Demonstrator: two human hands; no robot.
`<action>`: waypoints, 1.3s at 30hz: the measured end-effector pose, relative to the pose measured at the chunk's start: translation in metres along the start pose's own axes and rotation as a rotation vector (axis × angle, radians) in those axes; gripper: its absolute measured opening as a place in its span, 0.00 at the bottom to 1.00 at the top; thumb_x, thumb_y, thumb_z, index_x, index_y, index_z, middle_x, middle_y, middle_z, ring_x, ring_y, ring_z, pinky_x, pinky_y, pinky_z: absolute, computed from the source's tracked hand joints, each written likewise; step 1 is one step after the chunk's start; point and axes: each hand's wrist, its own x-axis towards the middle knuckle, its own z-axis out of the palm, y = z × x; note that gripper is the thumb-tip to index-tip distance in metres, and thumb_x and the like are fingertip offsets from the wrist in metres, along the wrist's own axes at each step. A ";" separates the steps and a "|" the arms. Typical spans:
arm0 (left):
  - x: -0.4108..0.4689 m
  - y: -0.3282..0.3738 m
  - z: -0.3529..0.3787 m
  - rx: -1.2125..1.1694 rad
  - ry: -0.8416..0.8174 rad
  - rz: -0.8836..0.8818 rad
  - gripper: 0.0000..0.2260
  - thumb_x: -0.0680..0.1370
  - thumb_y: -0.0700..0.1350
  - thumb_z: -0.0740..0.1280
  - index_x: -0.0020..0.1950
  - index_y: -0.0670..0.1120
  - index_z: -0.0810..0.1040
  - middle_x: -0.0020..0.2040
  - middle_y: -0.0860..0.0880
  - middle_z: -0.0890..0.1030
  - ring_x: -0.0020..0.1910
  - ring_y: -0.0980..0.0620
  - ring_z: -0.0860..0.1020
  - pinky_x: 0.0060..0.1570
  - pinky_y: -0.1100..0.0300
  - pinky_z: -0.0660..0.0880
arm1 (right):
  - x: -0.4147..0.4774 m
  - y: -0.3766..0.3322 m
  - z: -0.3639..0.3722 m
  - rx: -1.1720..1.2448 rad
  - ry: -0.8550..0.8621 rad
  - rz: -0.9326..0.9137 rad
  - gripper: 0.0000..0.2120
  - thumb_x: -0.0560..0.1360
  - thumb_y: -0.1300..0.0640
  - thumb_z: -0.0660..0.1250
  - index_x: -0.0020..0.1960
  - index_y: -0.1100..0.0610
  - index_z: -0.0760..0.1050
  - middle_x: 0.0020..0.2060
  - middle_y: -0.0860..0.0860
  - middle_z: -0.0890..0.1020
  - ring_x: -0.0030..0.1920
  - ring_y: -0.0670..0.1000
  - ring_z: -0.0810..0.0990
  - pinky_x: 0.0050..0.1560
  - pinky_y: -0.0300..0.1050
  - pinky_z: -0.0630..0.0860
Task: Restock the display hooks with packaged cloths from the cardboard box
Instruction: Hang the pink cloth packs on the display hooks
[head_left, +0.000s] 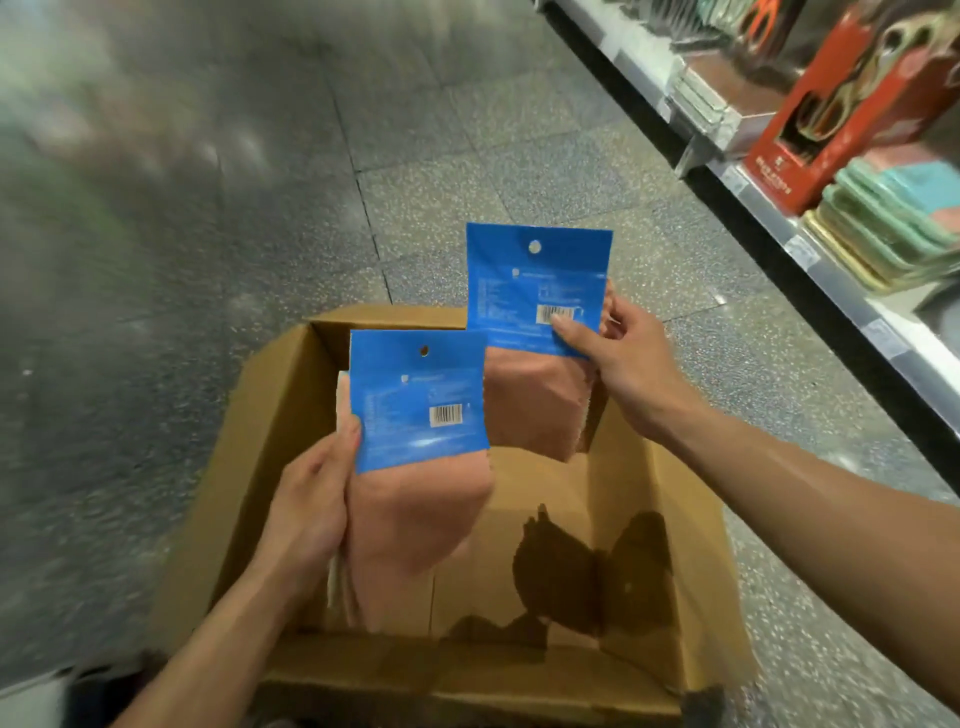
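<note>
Speckled grey floor in a shop aisle, and right below the person sits the open cardboard box, dark stains inside it. Over the box the left hand has its grip curled round a pink cloth pack with a blue header card, thumb on the card's edge. Just beyond, the right hand pinches a second pack by its blue card, a little higher, above the far rim. Off to the right runs a shelf carrying a red carton.
</note>
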 end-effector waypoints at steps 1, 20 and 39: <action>-0.008 0.011 -0.009 0.020 0.058 0.006 0.15 0.83 0.56 0.57 0.47 0.54 0.82 0.36 0.63 0.85 0.38 0.68 0.81 0.33 0.76 0.72 | -0.004 -0.013 0.005 0.002 -0.017 -0.017 0.13 0.75 0.57 0.74 0.59 0.56 0.79 0.51 0.49 0.86 0.53 0.49 0.85 0.53 0.46 0.82; -0.199 0.237 -0.154 -0.259 0.635 0.138 0.20 0.77 0.62 0.62 0.51 0.48 0.83 0.36 0.54 0.86 0.39 0.54 0.82 0.37 0.59 0.74 | -0.112 -0.313 0.065 0.066 -0.294 -0.331 0.13 0.77 0.46 0.68 0.50 0.55 0.79 0.40 0.48 0.87 0.41 0.51 0.86 0.38 0.47 0.82; -0.542 0.361 -0.242 -0.213 0.889 0.537 0.18 0.83 0.52 0.60 0.45 0.49 0.87 0.46 0.49 0.88 0.43 0.53 0.86 0.36 0.63 0.81 | -0.357 -0.514 0.103 0.289 -0.711 -0.488 0.08 0.77 0.47 0.69 0.49 0.51 0.82 0.42 0.46 0.88 0.43 0.48 0.87 0.45 0.46 0.83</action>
